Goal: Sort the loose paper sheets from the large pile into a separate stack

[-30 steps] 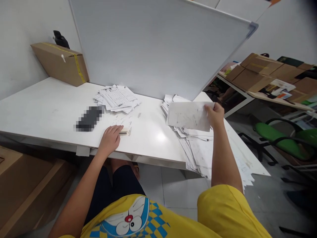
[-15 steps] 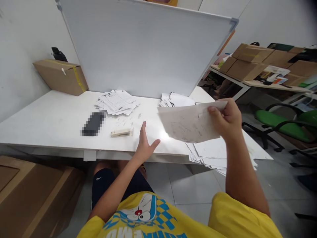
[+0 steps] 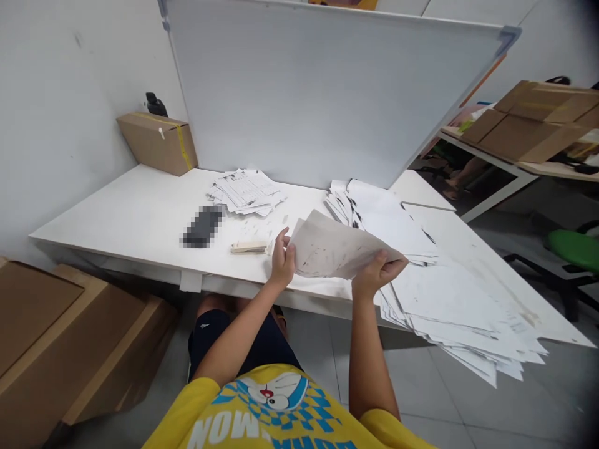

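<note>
Thin sheets of paper [image 3: 330,248], with faint print on the side towards me, are held above the front part of the desk, bent and tilted. Closed on their right end is my right hand [image 3: 374,275], thumb on top. My left hand [image 3: 283,260] has the left edge between thumb and fingers. A cream stapler [image 3: 249,247] lies just left of my left hand. Beyond the held sheets is a stack of papers with dark edges [image 3: 374,199]. Below my right hand, a fanned pile of white papers [image 3: 449,299] hangs over the desk's front edge.
A pile of printed slips [image 3: 246,192] and a blurred dark flat object [image 3: 203,226] lie on the white desk [image 3: 116,215]. A whiteboard [image 3: 318,93] stands along the back. Cardboard boxes [image 3: 156,142] sit at the back left and lower left. A green chair [image 3: 573,249] is at right.
My right hand has brought the sheets down and left. My left hand, open and apart from them before, now grips their left edge. The view has turned, showing more of the right-hand pile.
</note>
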`<control>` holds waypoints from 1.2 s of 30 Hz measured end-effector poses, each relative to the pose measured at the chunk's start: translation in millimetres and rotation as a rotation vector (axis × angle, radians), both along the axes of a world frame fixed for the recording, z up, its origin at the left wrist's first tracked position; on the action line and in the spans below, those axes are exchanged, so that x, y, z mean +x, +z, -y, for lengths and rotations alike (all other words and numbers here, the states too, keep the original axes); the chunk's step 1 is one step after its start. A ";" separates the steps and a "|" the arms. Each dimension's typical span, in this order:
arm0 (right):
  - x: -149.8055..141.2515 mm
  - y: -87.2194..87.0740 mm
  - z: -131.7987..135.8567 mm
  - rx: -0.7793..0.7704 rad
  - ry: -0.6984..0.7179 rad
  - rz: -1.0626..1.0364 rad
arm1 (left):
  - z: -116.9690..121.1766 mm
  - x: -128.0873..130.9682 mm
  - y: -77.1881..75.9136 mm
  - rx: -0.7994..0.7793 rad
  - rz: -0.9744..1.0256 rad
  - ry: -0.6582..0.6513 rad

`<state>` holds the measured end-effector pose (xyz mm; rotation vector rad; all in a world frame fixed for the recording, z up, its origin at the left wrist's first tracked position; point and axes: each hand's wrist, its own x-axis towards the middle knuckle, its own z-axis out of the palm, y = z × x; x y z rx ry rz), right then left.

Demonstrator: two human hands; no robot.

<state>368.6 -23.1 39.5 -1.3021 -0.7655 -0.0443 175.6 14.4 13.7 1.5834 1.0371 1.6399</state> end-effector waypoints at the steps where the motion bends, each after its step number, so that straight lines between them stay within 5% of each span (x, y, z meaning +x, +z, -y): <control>1: 1.4 -1.4 -0.8 -0.001 -0.005 0.003 | 1.5 -0.5 1.5 0.000 -0.014 0.000; 8: 7.8 -16.7 5.6 0.070 -0.046 -0.034 | 6.6 -1.9 4.6 0.111 -0.170 0.097; 16: 4.5 -33.1 13.6 0.023 0.128 -0.087 | 10.0 1.2 4.5 0.179 -0.209 0.103; 21: 5.6 -35.2 20.8 -0.078 0.091 -0.091 | 11.2 0.3 3.9 0.110 -0.145 0.101; 28: 3.7 -33.9 24.3 -0.126 0.367 -0.231 | 12.1 0.6 2.2 0.002 -0.092 0.054; 36: 8.6 -23.4 20.6 -0.076 0.384 -0.245 | 9.6 0.5 -4.6 0.012 -0.035 0.065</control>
